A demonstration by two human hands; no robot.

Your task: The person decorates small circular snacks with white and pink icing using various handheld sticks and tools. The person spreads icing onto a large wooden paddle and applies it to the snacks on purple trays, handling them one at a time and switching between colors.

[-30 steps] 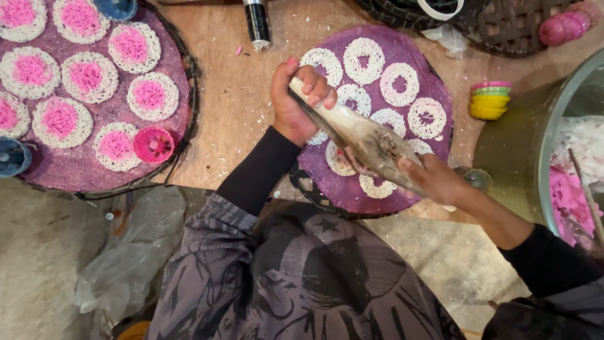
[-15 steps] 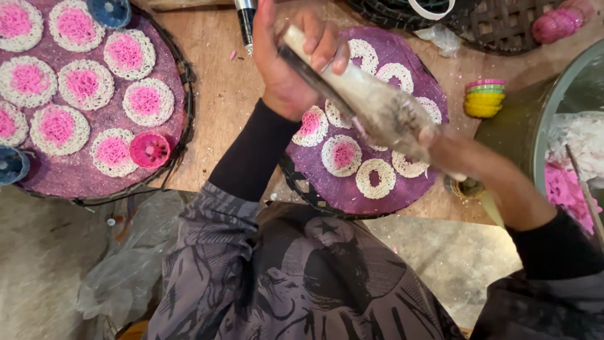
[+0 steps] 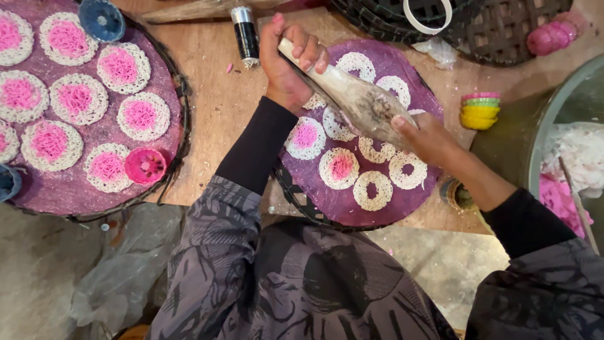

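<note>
Left hand (image 3: 290, 66): upper centre of frame, fingers curled tight round the narrow top end of the piping bag

Right hand (image 3: 431, 140): centre right, fingers closed on the fat lower end of the bag; thumb lies along its side

Piping bag (image 3: 355, 97): pale, smeared, cone-like pouch slanting from upper centre down to centre right, held above the round purple tray

Handling, judged: soft and pliable, probably filled with wet batter; likely slippery where smeared, light to moderate weight; best held as here, one grip at the twisted neck, one round the belly near the outlet

Purple tray (image 3: 327, 204): centre of frame, on the wooden board; carries white lacy rings

Lacy rings: several filled pink, e.g. (image 3: 306, 136); others open in the middle, e.g. (image 3: 370, 191)

Second tray (image 3: 94, 195): left of frame, larger, its rings all pink-centred

Pink cup (image 3: 145, 165): small, at the lower right rim of the second tray

Blue cup (image 3: 101, 19): upper left

Stacked coloured cups (image 3: 479, 111): right of the purple tray, yellow, green and pink

Metal basin (image 3: 553, 110): right edge, holding white and pink paste

Black-and-silver cylinder (image 3: 245, 34): top centre, lying on the board
</note>
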